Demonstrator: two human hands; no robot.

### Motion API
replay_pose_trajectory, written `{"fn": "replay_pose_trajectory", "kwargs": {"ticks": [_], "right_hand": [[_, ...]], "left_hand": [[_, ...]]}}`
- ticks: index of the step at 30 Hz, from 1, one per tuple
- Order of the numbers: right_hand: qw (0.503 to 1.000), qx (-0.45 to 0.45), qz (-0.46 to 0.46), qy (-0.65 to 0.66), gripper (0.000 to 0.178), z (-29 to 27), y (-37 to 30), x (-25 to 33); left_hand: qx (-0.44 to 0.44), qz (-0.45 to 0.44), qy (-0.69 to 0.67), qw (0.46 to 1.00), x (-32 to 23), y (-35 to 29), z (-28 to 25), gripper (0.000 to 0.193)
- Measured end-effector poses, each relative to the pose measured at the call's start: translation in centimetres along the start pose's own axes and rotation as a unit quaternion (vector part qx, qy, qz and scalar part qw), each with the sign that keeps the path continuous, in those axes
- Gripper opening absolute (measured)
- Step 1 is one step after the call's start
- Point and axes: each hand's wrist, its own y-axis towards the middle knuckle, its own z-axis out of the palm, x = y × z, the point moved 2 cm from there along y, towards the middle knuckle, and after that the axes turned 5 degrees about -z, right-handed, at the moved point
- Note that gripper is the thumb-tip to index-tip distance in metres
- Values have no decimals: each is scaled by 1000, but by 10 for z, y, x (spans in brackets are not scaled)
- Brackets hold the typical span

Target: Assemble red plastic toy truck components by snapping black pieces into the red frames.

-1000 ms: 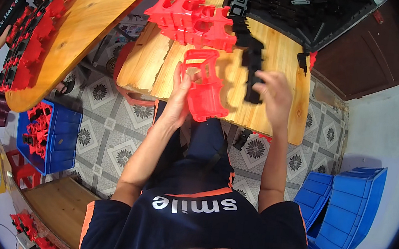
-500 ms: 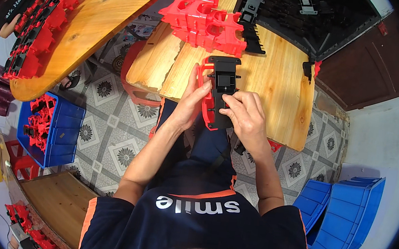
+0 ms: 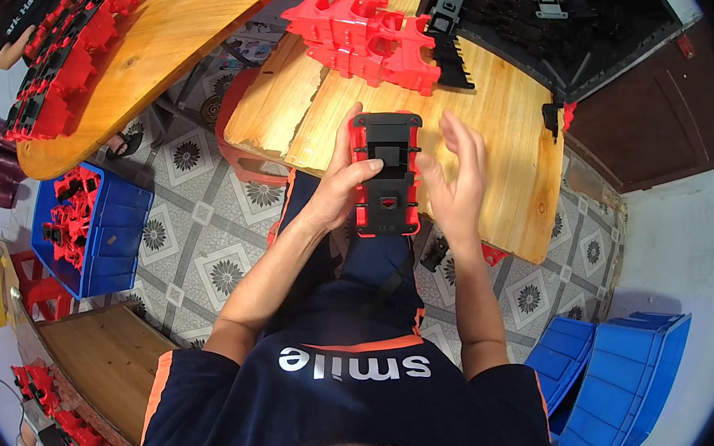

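In my left hand [image 3: 336, 188] is a long plastic housing [image 3: 389, 193], a black plate seated in a red frame. My thumb presses on the black face and my fingers wrap the red left side. The plate shows a square recess in its middle, and red shows along both long sides. My right hand [image 3: 457, 181] hovers just right of the housing with fingers apart, holding nothing. Beyond the hands, stacked red frames [image 3: 363, 36] stand at the far side of the wooden table [image 3: 502, 169]. Beside them lie a black toothed part [image 3: 453, 66] and a grey-and-black plate [image 3: 450, 8].
A large black tray [image 3: 590, 73] with dark parts rests at the far right. At left, another wooden table [image 3: 195, 23] carries a row of red-and-black housings [image 3: 63, 79], with a person beside it. Blue bins [image 3: 116, 237] stand on the floor at both sides.
The black plate, earlier tilted and offset to the right of the red frame, now sits within it. My right hand has come off the plate and opened, moving up and right.
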Motion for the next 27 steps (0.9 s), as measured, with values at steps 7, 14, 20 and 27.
{"fn": "replay_pose_trajectory", "kwargs": {"ticks": [7, 14, 20, 27], "right_hand": [[909, 103, 247, 321, 50, 26, 0, -12], [946, 117, 149, 262, 48, 29, 4, -9], [917, 110, 175, 342, 44, 46, 17, 2], [934, 124, 114, 314, 33, 79, 30, 22]], "left_hand": [[-38, 35, 16, 999, 2, 2, 5, 68], [-100, 15, 59, 993, -3, 13, 8, 46], [-109, 49, 78, 990, -29, 8, 8, 43], [-159, 262, 195, 932, -30, 8, -26, 26]]}}
